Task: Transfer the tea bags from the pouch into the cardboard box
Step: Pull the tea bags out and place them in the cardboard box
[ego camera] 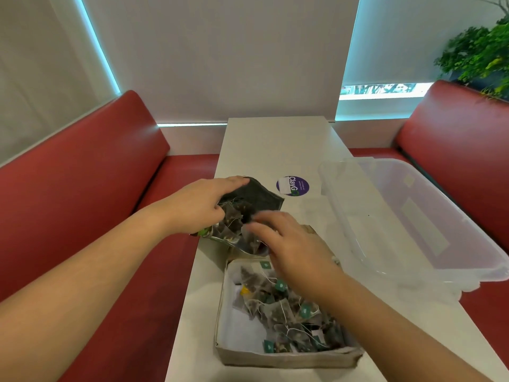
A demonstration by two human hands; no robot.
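A dark pouch [259, 197] lies tilted over the far end of the cardboard box [286, 357], its mouth facing the box. My left hand [201, 205] grips the pouch by its left side and holds it open. Pyramid tea bags [234, 224] show inside the pouch mouth. My right hand [289, 244] is at that mouth, its blurred fingers closed around a tea bag [249, 237]. Several tea bags [286, 307] with green tags lie inside the white-lined box, mostly toward its right side.
A clear plastic bin [413, 221] stands on the right of the narrow white table [275, 144]. A round purple sticker [292, 186] lies beyond the pouch. Red bench seats [82, 188] flank the table on both sides. A green plant [479, 51] is at far right.
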